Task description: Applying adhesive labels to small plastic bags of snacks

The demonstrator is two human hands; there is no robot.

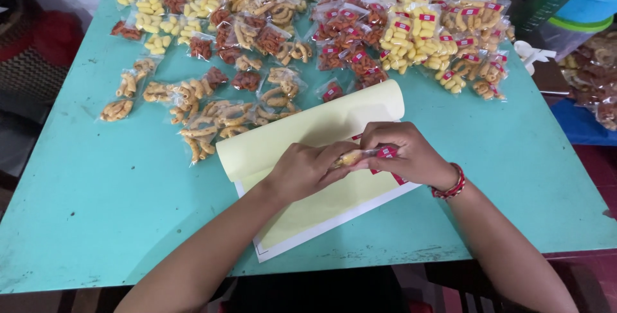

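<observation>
While both hands meet over the near middle of the flat turquoise table (96, 184), I log the following. The left hand (307, 168) is curled shut around the left end of a small clear plastic packet of tan snack pieces (352, 156). The right hand (405, 152) pinches the packet's right end, fingers pressed together on a small red label (387, 152) there. A red beaded bracelet (450, 186) sits on the right wrist.

The packet is held just above a pale yellow backing sheet with a curled-over far edge (308, 133), which lies on a white sheet (302, 236). A few red labels show on the yellow sheet under the right hand, mostly hidden.

Far left: a spread of clear packets without labels (212, 43), holding tan twists, yellow puffs and reddish-brown pieces. Far right: a heap of similar packets bearing red labels (418, 30), well apart from the hands. A small white plastic object (532, 53) lies at the table's far right edge; I cannot tell what it is.
</observation>
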